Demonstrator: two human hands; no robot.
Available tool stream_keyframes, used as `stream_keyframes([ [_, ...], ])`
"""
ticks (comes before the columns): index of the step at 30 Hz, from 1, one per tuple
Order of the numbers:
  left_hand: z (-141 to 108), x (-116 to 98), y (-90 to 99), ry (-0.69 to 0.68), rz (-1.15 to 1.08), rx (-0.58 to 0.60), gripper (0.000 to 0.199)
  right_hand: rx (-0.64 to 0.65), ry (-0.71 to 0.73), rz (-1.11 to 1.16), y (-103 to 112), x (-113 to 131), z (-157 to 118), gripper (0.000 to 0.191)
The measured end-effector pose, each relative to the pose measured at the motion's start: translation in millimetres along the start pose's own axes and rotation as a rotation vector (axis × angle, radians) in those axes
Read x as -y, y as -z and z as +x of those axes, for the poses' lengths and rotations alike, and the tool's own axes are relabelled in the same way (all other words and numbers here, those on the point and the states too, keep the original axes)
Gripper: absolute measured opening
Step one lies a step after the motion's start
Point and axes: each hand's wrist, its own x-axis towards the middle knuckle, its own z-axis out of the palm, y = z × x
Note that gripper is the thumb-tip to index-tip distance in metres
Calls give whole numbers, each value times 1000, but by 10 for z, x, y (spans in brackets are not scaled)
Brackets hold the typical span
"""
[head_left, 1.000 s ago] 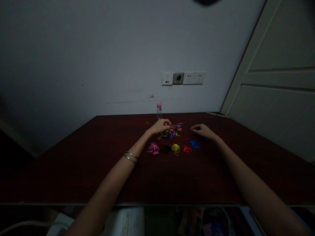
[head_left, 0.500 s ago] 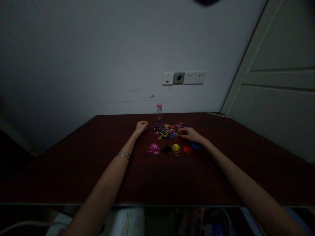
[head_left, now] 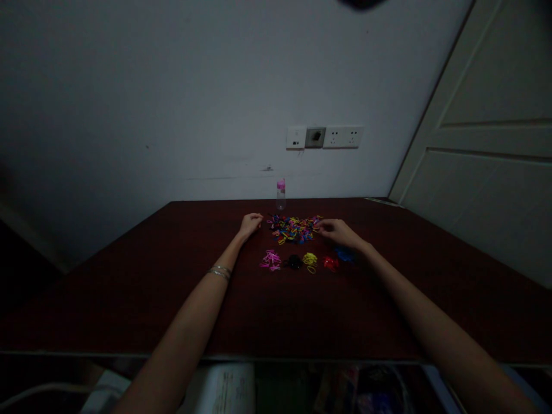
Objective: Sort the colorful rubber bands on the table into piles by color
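A mixed heap of small colourful rubber bands (head_left: 295, 229) lies toward the back of the dark red table (head_left: 276, 322). My left hand (head_left: 250, 224) rests just left of the heap, its fingers curled closed; whatever may be inside them is hidden. At the heap's right edge, my right hand (head_left: 338, 231) pinches thumb and fingers together, too small and dark to show what is between them. In front of the heap sit single-colour piles in a row: pink bands (head_left: 271, 260), black bands (head_left: 295, 262), yellow bands (head_left: 309, 260), red bands (head_left: 331, 263) and blue bands (head_left: 345, 255), the last beneath my right wrist.
A clear bottle with a pink cap (head_left: 281, 194) stands behind the heap, near the wall. Sockets (head_left: 324, 137) are set in the wall above. A panelled door (head_left: 487, 149) is at the right. Below the table's front edge, a white box (head_left: 224, 388) and other items show.
My right hand has shifted slightly right and away from me at the heap's edge. The left hand stays beside the heap. The whole view has moved a little.
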Motion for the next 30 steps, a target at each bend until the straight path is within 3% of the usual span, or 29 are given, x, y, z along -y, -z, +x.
stream_keyframes([
  [3,-6,-19,2,10,14,-6,17,90,-26,125,81,131,-8,27],
  [7,-1,-26,1,26,17,3,19,375,-33,272,87,362,-51,26],
  [12,20,-1,-10,21,36,28,21,559,-58,268,28,507,-79,27],
  [18,33,-175,-15,-72,53,114,21,410,-90,260,123,433,-69,29],
  [25,-82,-505,-115,-192,319,739,14,257,-162,292,149,205,-77,27],
  [27,-112,-535,-178,-218,417,795,11,237,-176,312,142,147,-82,27],
  [30,-148,-558,-252,-230,558,786,11,208,-195,313,142,87,-88,27],
])
